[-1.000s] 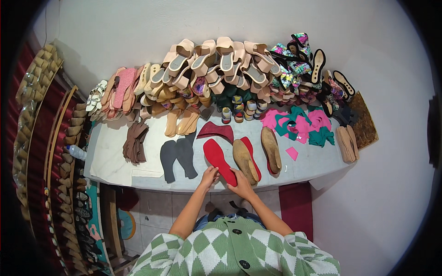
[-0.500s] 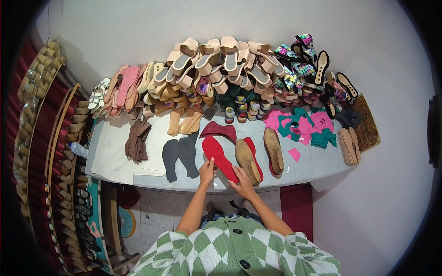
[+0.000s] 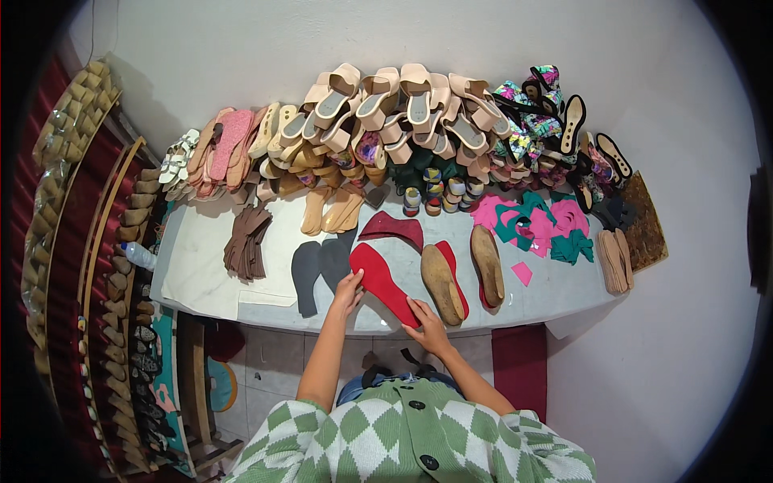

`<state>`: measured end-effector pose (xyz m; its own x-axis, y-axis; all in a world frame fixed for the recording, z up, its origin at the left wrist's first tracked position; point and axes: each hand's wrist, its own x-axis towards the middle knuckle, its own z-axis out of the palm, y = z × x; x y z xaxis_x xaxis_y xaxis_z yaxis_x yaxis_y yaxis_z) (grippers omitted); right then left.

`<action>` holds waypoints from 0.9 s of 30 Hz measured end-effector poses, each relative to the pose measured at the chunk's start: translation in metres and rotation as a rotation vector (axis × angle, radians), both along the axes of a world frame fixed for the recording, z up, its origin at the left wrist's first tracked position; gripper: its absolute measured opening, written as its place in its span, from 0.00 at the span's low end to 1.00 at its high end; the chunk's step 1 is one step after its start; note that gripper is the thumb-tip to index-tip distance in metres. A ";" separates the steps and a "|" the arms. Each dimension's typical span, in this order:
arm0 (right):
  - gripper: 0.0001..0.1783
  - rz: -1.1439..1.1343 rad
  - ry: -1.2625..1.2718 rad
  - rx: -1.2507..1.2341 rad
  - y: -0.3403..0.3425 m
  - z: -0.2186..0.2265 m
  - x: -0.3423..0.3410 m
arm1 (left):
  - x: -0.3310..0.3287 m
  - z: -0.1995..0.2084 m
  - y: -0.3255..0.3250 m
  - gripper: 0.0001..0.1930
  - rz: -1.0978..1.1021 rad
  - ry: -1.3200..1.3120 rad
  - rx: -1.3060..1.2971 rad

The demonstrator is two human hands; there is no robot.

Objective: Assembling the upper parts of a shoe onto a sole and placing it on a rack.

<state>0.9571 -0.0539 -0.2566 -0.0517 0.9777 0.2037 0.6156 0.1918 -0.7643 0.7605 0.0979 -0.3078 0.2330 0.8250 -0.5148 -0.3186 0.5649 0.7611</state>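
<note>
Over the table's near edge I hold a red sole-shaped insole (image 3: 382, 282) in both hands. My left hand (image 3: 348, 293) pinches its left edge, and my right hand (image 3: 427, 325) grips the heel end nearest me. Just to the right lies a wooden shoe last (image 3: 442, 283), with another red sole piece (image 3: 452, 259) showing from under it. Farther right is a second last (image 3: 486, 262), with a red edge beneath it. A dark red curved piece (image 3: 393, 229) lies beyond the insole. Grey sole pieces (image 3: 306, 276) are on its left, partly covered by it.
Heeled sandals (image 3: 419, 101) are piled along the back of the table (image 3: 555, 304). Brown strips (image 3: 245, 241) lie left; pink and green scraps (image 3: 535, 229) and tan soles (image 3: 615, 262) lie right. Racks of lasts (image 3: 121, 322) stand at the left, beside a plastic bottle (image 3: 138, 255).
Both hands have brought the red insole slightly left and nearer to me, away from the lasts. The whole view has shifted a little.
</note>
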 end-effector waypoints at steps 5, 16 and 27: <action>0.37 -0.060 -0.073 0.045 -0.002 -0.013 -0.004 | 0.002 0.000 0.006 0.14 -0.086 -0.041 -0.042; 0.38 -0.314 -0.209 -0.028 -0.007 -0.030 -0.033 | 0.022 -0.025 0.026 0.21 -0.032 0.191 0.047; 0.37 -0.348 -0.142 -0.074 0.009 -0.039 -0.039 | 0.039 -0.051 0.041 0.12 -0.132 0.765 0.549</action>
